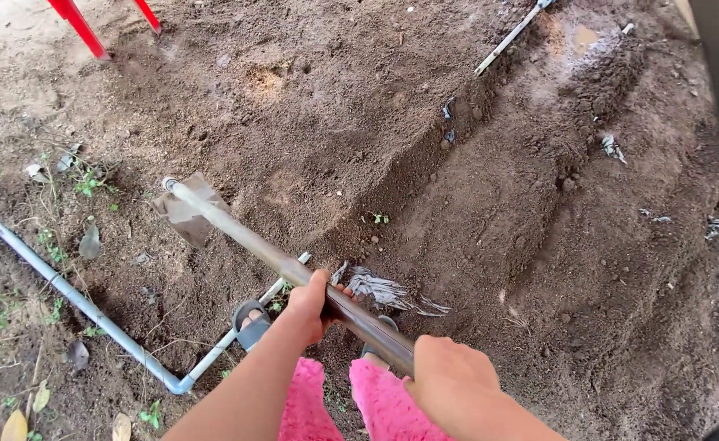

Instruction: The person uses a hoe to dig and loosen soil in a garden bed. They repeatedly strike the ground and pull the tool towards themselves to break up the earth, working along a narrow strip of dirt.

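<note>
Both of my hands grip the long metal handle (245, 237) of a hoe. My left hand (310, 304) holds it further down the shaft, my right hand (449, 377) grips the near end. The flat, dirt-coated blade (186, 211) hangs just over the loose brown soil at the left of the dug bed. Below the handle show my pink trousers (380, 402) and grey sandals (249, 314).
A grey pipe with an elbow joint (90, 310) lies across the ground at the lower left. Red legs (82, 26) stand at the top left. Another thin pipe (508, 37) lies at the top. A ridge and furrow (490, 163) run diagonally through the soil.
</note>
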